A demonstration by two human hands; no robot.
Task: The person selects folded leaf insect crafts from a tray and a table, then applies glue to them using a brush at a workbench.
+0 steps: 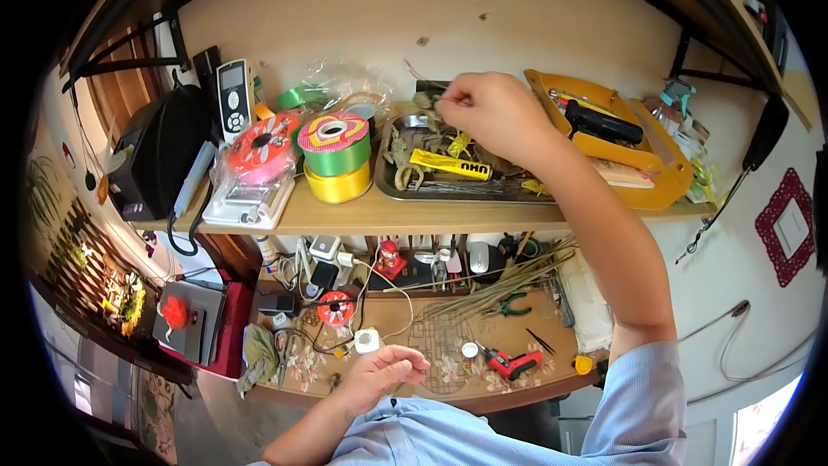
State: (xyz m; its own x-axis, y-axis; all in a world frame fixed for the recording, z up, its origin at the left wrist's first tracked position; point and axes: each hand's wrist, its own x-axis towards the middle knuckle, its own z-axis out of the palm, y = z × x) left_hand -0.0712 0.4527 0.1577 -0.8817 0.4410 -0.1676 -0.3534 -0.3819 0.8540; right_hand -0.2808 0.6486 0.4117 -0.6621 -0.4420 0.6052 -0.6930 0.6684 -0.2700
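My right hand (492,112) reaches up over a metal tray (405,197) on the shelf. Its thumb and fingertips are pinched together near the tray's back edge, close to a thin dry strand; whether they grip it is hard to see. In the tray lie a yellow UHU glue tube (450,164), dried brownish plant-like pieces (398,148) and thin wires or sticks. Low in front of my body, my left hand (379,375) hovers by the desk's front edge, loosely curved with fingers partly extended and nothing visible in it.
Left of the tray stand green ribbon (336,158) and yellow ribbon (339,184) rolls. A yellow organizer (595,145) sits at right. On the desk below are a red glue gun (511,362), pliers (509,304), long dry stems (509,280) and a white cable (405,293).
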